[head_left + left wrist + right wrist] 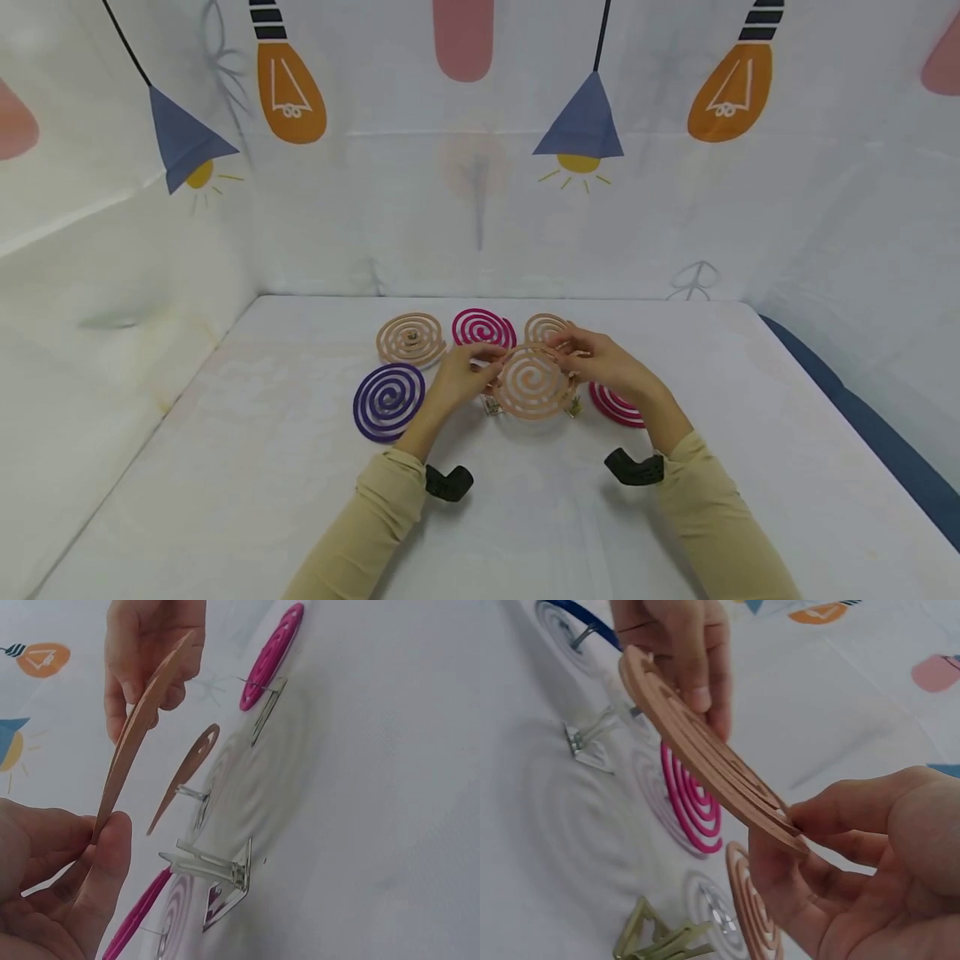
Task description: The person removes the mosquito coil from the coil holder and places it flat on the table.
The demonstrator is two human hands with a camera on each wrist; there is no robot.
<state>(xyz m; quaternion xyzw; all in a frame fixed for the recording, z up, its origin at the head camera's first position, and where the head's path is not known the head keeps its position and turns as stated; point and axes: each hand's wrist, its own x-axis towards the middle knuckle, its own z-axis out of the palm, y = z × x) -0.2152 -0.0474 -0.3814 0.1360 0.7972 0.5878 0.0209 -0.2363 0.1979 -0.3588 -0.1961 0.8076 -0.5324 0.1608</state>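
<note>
A tan mosquito coil (534,413) is held above the table between both hands. My left hand (459,379) pinches its left edge between thumb and fingers, and my right hand (609,360) grips the opposite edge the same way. In the left wrist view the coil (135,742) appears nearly edge-on, raised off the white surface. Below it stand small folded metal coil stands, one silver (592,742) and one more golden (656,934), with no coil on either.
Several other coils sit around the hands: tan (384,340) at back left, magenta (483,332) at back middle, another tan (543,323) behind the right hand, dark blue (388,402) at left, magenta (618,410) at right. A white patterned sheet (420,208) hangs behind the table.
</note>
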